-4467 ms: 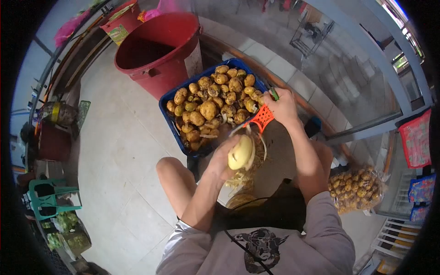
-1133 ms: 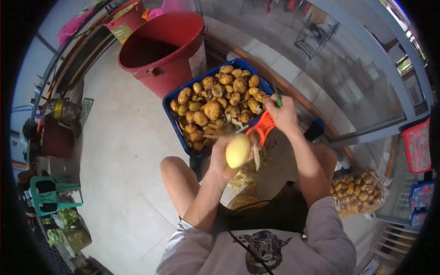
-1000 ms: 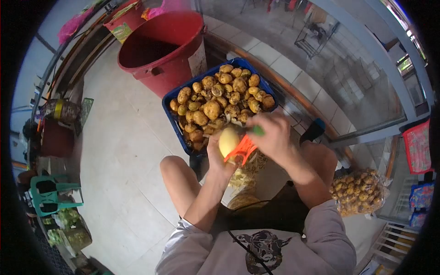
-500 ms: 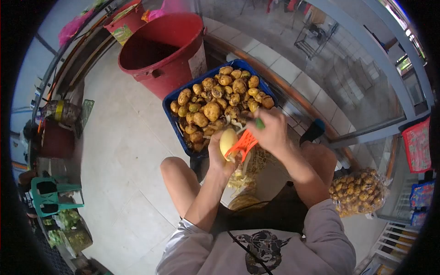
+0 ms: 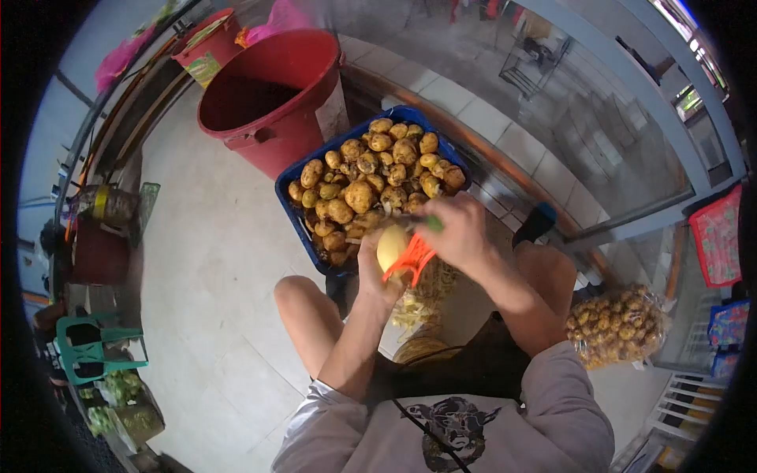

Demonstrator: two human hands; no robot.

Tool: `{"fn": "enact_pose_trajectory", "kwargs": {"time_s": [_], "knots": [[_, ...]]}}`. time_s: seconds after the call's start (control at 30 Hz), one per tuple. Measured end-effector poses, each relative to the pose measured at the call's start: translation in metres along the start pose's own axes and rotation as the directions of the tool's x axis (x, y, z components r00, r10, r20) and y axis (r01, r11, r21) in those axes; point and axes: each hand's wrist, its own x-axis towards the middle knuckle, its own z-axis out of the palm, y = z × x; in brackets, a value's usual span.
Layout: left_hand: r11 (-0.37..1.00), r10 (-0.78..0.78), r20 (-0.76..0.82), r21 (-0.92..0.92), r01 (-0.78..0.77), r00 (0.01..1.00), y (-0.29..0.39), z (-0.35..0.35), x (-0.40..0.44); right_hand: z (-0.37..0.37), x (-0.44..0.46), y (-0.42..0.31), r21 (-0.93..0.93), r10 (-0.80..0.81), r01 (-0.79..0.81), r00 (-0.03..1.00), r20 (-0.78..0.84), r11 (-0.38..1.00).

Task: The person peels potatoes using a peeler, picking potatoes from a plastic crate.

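Observation:
In my left hand [image 5: 377,272] lies a pale yellow, peeled potato [image 5: 391,247], with my fingers wrapped round it. An orange peeler [image 5: 411,258] is in my right hand [image 5: 456,232], its head at the potato's right side. A small green piece [image 5: 434,223] shows by the right fingers; what it belongs to is unclear. Just beyond both hands, a blue crate [image 5: 292,217] holds many unpeeled, dirt-marked potatoes [image 5: 359,195]. Below the hands, between my legs, are pale peelings [image 5: 426,303], partly hidden.
A large red tub [image 5: 272,130] stands behind the crate, a smaller red bucket [image 5: 206,49] farther back. By my right knee sits a clear bag of potatoes [image 5: 619,325]. A green plastic stool [image 5: 91,347] is at far left; a glass-panelled frame [image 5: 631,229] runs along the right.
The peeler has shifted slightly left and down along the potato, and my right hand with it. The whole view has moved a little. Both hands keep their grip.

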Motion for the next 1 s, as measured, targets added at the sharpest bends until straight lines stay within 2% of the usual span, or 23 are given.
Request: {"fn": "enact_pose_trajectory", "kwargs": {"time_s": [0.07, 0.1, 0.13, 0.17, 0.2, 0.27, 0.33, 0.37, 0.4, 0.47, 0.5, 0.53, 0.57, 0.6, 0.67, 0.7, 0.73, 0.8, 0.83, 0.87, 0.9, 0.97, 1.0], "knots": [[1.0, 0.012, 0.0, 0.029, -0.012, 1.0, -0.003, 0.004, 0.001, 0.001, 0.0, -0.011, -0.07, -0.14, 0.134, 0.986, -0.094, 0.989], [0.999, 0.027, 0.0, 0.047, -0.027, 1.0, -0.006, 0.005, 0.0, -0.003, 0.004, -0.005, -0.07, -0.08, 0.073, 0.991, -0.103, 0.995], [0.982, -0.066, 0.065, 0.179, 0.053, 0.996, -0.004, 0.003, -0.009, -0.008, 0.011, 0.006, -0.067, -0.023, 0.016, 0.994, -0.108, 0.998], [0.981, -0.132, 0.164, 0.164, 0.105, 0.977, -0.004, -0.001, -0.01, -0.011, 0.018, 0.017, -0.003, 0.196, -0.197, 0.978, -0.069, 0.98], [0.976, -0.192, 0.265, 0.156, 0.155, 0.945, -0.003, -0.004, -0.009, -0.003, 0.017, 0.045, 0.083, 0.421, -0.423, 0.906, 0.037, 0.903], [0.976, -0.159, 0.228, 0.181, 0.119, 0.961, -0.002, 0.007, -0.014, 0.003, 0.018, 0.067, 0.118, 0.549, -0.559, 0.828, 0.111, 0.82], [0.975, -0.131, 0.183, 0.204, 0.093, 0.974, -0.001, 0.018, -0.02, 0.013, 0.013, 0.063, 0.193, 0.549, -0.555, 0.831, 0.089, 0.809], [0.996, -0.058, 0.139, 0.078, 0.047, 0.989, 0.0, 0.025, -0.021, 0.017, 0.008, 0.06, 0.266, 0.552, -0.548, 0.831, 0.066, 0.793], [0.999, 0.011, 0.085, -0.048, -0.007, 0.996, 0.0, 0.028, -0.021, 0.014, 0.009, 0.045, 0.243, 0.572, -0.575, 0.815, 0.088, 0.781], [0.998, 0.028, 0.085, -0.061, -0.023, 0.996, 0.005, 0.006, -0.011, 0.004, 0.005, 0.013, 0.134, 0.45, -0.46, 0.888, 0.099, 0.878], [0.996, 0.022, 0.09, -0.093, -0.014, 0.996, 0.007, 0.004, -0.009, 0.004, 0.003, 0.004, 0.094, 0.226, -0.228, 0.974, 0.027, 0.969], [0.992, 0.015, 0.095, -0.127, -0.003, 0.995, 0.008, 0.009, -0.011, 0.003, 0.001, -0.003, 0.036, -0.014, 0.015, 0.999, -0.033, 0.999], [0.984, 0.069, 0.001, -0.163, -0.068, 0.998, 0.003, 0.016, -0.012, -0.002, 0.001, -0.01, -0.075, -0.087, 0.088, 0.996, 0.005, 0.993], [0.984, 0.067, 0.002, -0.165, -0.066, 0.998, 0.002, 0.016, -0.012, -0.003, 0.003, -0.006, -0.078, -0.087, 0.088, 0.996, 0.006, 0.993], [0.996, -0.041, 0.079, 0.086, 0.034, 0.996, -0.001, 0.011, -0.017, -0.005, 0.01, 0.009, -0.159, 0.066, -0.07, 0.997, -0.029, 0.985], [0.989, -0.118, 0.216, 0.116, 0.095, 0.969, -0.001, 0.004, -0.016, -0.001, 0.016, 0.025, -0.123, 0.2, -0.208, 0.977, -0.075, 0.97], [0.989, -0.116, 0.217, 0.115, 0.093, 0.969, -0.001, 0.004, -0.019, -0.005, 0.022, 0.043, -0.024, 0.391, -0.39, 0.918, 0.069, 0.92], [0.973, -0.204, 0.235, 0.157, 0.17, 0.95, -0.001, 0.01, -0.024, -0.002, 0.022, 0.061, 0.025, 0.509, -0.512, 0.857, 0.079, 0.859], [0.979, -0.179, 0.182, 0.132, 0.156, 0.967, -0.001, 0.014, -0.027, 0.001, 0.019, 0.071, 0.027, 0.506, -0.509, 0.859, 0.078, 0.86], [0.979, -0.177, 0.182, 0.132, 0.154, 0.967, 0.001, 0.018, -0.027, 0.006, 0.015, 0.08, 0.107, 0.531, -0.536, 0.844, 0.072, 0.838], [0.99, -0.11, 0.205, 0.11, 0.088, 0.973, 0.004, 0.023, -0.026, 0.006, 0.014, 0.08, 0.186, 0.559, -0.561, 0.826, 0.071, 0.807], [0.997, 0.038, 0.205, 0.06, -0.051, 0.978, 0.007, 0.021, -0.019, 0.01, 0.006, 0.073, 0.214, 0.567, -0.561, 0.823, 0.039, 0.799], [0.997, 0.038, 0.206, 0.059, -0.051, 0.978, 0.006, 0.022, -0.019, 0.008, 0.009, 0.058, 0.243, 0.568, -0.551, 0.823, -0.001, 0.798]]}}
